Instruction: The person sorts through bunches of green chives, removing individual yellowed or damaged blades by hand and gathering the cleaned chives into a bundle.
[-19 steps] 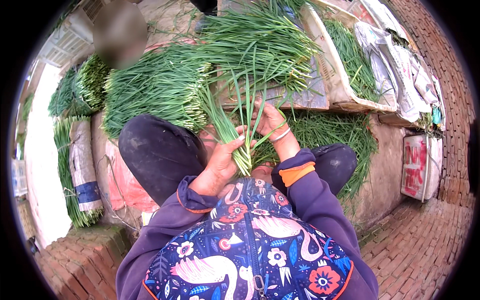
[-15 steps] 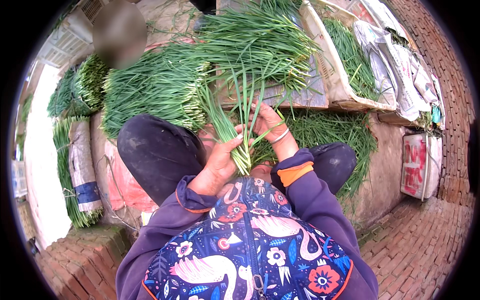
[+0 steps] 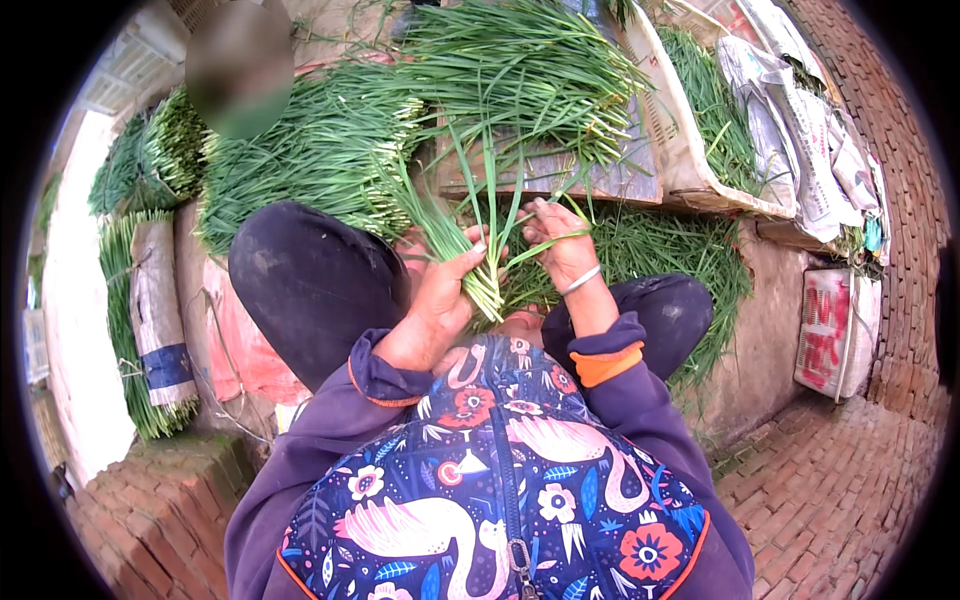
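Observation:
A small bunch of garlic chives (image 3: pixel 440 232) stands slanted in my left hand (image 3: pixel 440 300), which is closed round it near the pale cut ends. A few long blades from the bunch reach up toward the wooden board. Just to the right, my right hand (image 3: pixel 568 250) is drawn a little apart from the bunch, its fingers pinched on a thin chive blade. Beyond my hands, a big pile of chives (image 3: pixel 520 75) lies on the wooden board (image 3: pixel 620 182). A second thick pile (image 3: pixel 310 150) lies at the left with its pale ends facing right.
Loose chive scraps (image 3: pixel 670 250) cover the ground by my right knee. A pale crate (image 3: pixel 690 150) of chives stands at the right, a red-and-white basket (image 3: pixel 828 325) below it. Wrapped chives (image 3: pixel 150 330) lie at the left, next to a brick ledge (image 3: pixel 170 500).
My right hand has moved to the right, away from the bunch, with a blade between its fingers. My left hand keeps its hold in about the same place. The view has shifted slightly.

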Tool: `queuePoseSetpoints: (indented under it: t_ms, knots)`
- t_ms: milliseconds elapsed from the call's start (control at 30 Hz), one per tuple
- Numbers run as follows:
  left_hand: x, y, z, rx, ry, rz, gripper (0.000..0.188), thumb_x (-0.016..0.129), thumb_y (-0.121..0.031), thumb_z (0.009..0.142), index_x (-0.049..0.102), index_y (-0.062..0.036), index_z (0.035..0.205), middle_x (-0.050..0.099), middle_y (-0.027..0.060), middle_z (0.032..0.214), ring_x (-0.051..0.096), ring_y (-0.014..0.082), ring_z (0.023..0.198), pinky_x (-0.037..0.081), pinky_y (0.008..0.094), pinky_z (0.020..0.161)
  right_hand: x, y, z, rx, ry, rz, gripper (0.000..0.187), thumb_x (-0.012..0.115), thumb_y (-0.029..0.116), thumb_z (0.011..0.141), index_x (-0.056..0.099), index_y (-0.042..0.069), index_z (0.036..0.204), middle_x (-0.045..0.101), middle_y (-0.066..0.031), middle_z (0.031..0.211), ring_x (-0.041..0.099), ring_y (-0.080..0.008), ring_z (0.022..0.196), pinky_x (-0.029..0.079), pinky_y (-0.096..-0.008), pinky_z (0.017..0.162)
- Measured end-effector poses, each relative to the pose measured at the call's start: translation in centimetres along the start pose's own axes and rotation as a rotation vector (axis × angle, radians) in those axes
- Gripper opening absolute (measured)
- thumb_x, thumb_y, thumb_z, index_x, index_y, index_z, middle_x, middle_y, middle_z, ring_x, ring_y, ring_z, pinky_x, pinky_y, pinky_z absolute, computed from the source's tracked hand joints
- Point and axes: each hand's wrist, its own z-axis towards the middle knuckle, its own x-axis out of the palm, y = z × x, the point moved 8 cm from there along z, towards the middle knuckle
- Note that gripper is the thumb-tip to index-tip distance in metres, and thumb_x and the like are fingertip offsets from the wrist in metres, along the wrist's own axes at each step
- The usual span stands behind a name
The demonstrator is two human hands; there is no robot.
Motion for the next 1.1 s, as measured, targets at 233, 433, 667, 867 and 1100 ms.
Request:
queuePoseSetpoints:
  t_ms: [233, 433, 667, 867, 1100]
  knots:
    - [0.7, 0.6, 0.1, -0.027, 0.027, -0.078, 0.035, 0.062, 0.001, 0.086, 0.054, -0.0027, 0.120, 0.064, 0.0102, 0.105, 0.065, 0.0232, 0.092, 0.058, 0.0394, 0.080, -3.6, -1.5, -4.6, 0.042, -0.099, 0.125, 0.013, 0.058, 0.022, 0.096, 0.059, 0.009, 0.095, 0.069, -0.0058, 0.089, 0.059, -0.0060, 0.062, 0.043, -0.0171, 0.048]
    - [1.4, 0.8, -0.1, -0.049, 0.071, -0.112, 0.034, 0.062, 0.003, 0.086, 0.057, -0.0041, 0.118, 0.065, 0.0104, 0.104, 0.065, 0.0226, 0.093, 0.056, 0.0373, 0.080, -3.8, -4.9, -6.3, 0.122, -0.110, 0.117, 0.013, 0.055, 0.021, 0.097, 0.059, 0.009, 0.098, 0.069, -0.0053, 0.088, 0.060, -0.0077, 0.065, 0.046, -0.0195, 0.051]
    - [1.2, 0.7, 0.2, -0.057, 0.086, -0.171, 0.031, 0.061, 0.002, 0.087, 0.058, -0.0072, 0.116, 0.065, 0.0095, 0.106, 0.063, 0.0226, 0.098, 0.054, 0.0378, 0.087, -3.6, -5.6, -7.3, 0.187, -0.122, 0.104, 0.013, 0.058, 0.022, 0.095, 0.059, 0.010, 0.095, 0.068, -0.0031, 0.086, 0.059, -0.0059, 0.063, 0.047, -0.0199, 0.050]
    - [1.7, -0.4, 0.0, -0.016, 0.090, -0.161, 0.027, 0.060, 0.002, 0.087, 0.058, -0.0093, 0.112, 0.063, 0.0083, 0.107, 0.062, 0.0220, 0.100, 0.053, 0.0382, 0.087, -1.5, -6.4, -9.4, 0.313, -0.009, 0.090, 0.014, 0.060, 0.024, 0.095, 0.057, 0.010, 0.091, 0.066, -0.0023, 0.081, 0.058, -0.0066, 0.061, 0.047, -0.0205, 0.051]
    - [1.4, -1.1, 0.7, 0.036, 0.082, -0.176, 0.030, 0.060, 0.002, 0.088, 0.056, -0.0078, 0.116, 0.062, 0.0073, 0.104, 0.061, 0.0249, 0.104, 0.051, 0.0431, 0.094, -2.0, -6.0, -12.0, 0.360, -0.099, 0.037, 0.016, 0.059, 0.023, 0.095, 0.056, 0.008, 0.094, 0.065, -0.0059, 0.085, 0.059, -0.0108, 0.064, 0.047, -0.0226, 0.052]
